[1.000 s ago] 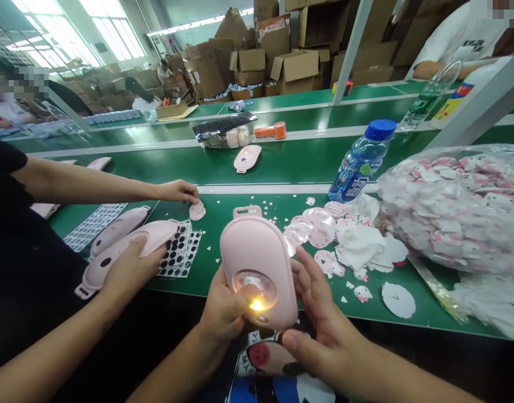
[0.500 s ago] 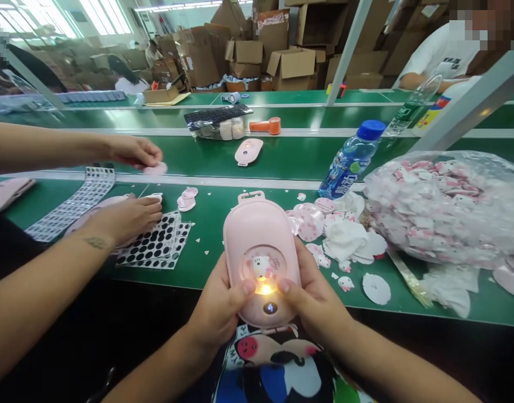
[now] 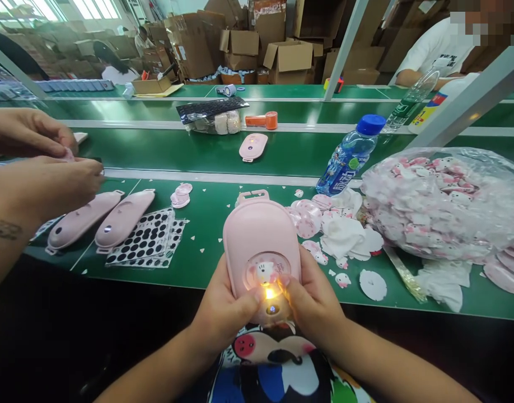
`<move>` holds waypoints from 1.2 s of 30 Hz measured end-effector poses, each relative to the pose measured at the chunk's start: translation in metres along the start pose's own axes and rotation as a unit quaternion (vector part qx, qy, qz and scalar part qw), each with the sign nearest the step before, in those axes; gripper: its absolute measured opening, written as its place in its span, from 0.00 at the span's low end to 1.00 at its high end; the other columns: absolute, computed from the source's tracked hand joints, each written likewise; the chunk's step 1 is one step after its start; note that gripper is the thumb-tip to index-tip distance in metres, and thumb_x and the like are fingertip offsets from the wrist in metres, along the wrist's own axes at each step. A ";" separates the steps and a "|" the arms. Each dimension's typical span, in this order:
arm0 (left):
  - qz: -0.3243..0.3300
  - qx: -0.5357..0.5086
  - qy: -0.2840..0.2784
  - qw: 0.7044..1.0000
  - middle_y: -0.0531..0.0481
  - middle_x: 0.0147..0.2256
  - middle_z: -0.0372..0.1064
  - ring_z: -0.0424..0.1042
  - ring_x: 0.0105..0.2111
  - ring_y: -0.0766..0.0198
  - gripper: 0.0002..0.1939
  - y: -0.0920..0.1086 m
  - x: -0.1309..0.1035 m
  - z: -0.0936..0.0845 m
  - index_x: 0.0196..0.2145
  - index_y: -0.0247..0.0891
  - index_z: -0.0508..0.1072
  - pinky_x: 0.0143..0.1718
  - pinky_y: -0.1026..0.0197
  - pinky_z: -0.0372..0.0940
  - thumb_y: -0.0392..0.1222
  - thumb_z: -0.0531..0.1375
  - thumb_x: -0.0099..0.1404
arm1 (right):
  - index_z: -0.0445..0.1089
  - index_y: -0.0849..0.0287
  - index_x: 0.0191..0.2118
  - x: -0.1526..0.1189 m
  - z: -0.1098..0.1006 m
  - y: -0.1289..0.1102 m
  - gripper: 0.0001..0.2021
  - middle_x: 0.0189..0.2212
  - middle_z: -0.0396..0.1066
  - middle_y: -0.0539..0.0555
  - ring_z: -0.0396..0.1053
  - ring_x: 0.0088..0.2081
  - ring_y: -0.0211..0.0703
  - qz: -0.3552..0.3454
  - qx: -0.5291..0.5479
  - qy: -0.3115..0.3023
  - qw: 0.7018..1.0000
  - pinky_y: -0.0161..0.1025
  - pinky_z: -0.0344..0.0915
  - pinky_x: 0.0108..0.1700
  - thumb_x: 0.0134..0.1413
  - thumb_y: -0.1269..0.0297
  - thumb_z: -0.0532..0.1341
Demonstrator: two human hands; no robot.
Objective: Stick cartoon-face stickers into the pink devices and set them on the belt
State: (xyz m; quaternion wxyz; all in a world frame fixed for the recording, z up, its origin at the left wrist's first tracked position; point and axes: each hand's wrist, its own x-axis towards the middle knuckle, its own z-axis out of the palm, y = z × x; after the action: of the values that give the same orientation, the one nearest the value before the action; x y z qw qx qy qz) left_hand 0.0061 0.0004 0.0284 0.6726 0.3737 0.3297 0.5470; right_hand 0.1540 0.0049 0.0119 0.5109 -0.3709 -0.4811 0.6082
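Between both hands I hold a pink, rounded plastic device [image 3: 259, 232], its small loop at the far end. My left hand [image 3: 229, 299] grips its left side, thumb on the face below the round recess. My right hand [image 3: 313, 294] wraps the right side, with its thumb at the recess's lower edge. A white cat-face sticker [image 3: 266, 273] lies in the recess. Below it a yellow light glows, and a small dark oval display [image 3: 272, 309] is lit. To the right on the green bench are round pink stickers [image 3: 305, 218] and cat-face cutouts [image 3: 343, 280].
A co-worker's hands [image 3: 42, 151] handle a small pink piece at left, above two pink devices [image 3: 125, 218] and sheets of black dots [image 3: 145, 238]. A blue-capped bottle [image 3: 349, 154] and a bulging clear bag [image 3: 445, 207] stand right. Another pink device [image 3: 253, 147] lies ahead.
The co-worker's hands have drawn together and moved left, uncovering the pink devices there. My right thumb has shifted up slightly toward the sticker; both my hands keep hold of the device.
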 end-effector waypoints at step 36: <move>-0.015 -0.015 0.032 0.999 0.50 0.38 0.77 0.75 0.35 0.64 0.19 0.003 0.004 -0.007 0.45 0.41 0.75 0.37 0.66 0.72 0.37 0.69 0.54 | 0.53 0.47 0.64 -0.002 -0.004 -0.005 0.25 0.58 0.62 0.55 0.61 0.58 0.51 0.063 -0.047 -0.034 0.996 0.55 0.61 0.60 0.64 0.54 0.56</move>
State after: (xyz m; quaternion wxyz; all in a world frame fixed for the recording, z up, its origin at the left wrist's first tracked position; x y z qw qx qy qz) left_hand -0.0001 0.0054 0.0274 0.6755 0.3410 0.3479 0.5535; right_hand 0.1593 0.0033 0.0157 0.4369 -0.4030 -0.5024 0.6279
